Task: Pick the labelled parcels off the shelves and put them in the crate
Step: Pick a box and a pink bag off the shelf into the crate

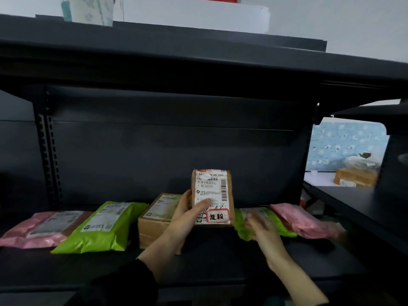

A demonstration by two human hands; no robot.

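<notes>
Dark metal shelving fills the view: an upper shelf overhangs a plain back panel, with a slotted upright at far left and a lower shelf in the near field. A second shelf adjoins at right. Beyond, a white wall shows above, and a blue patterned wall through the right gap.

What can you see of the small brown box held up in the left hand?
The small brown box looks like cardboard, narrow and standing upright, held above the black shelf. A white shipping label with barcodes and printed text covers its front; a red-bordered sticker with handwritten black characters sits at the bottom. The left hand grips its lower left edge, thumb across the label. Nothing else seems to touch it.
</notes>
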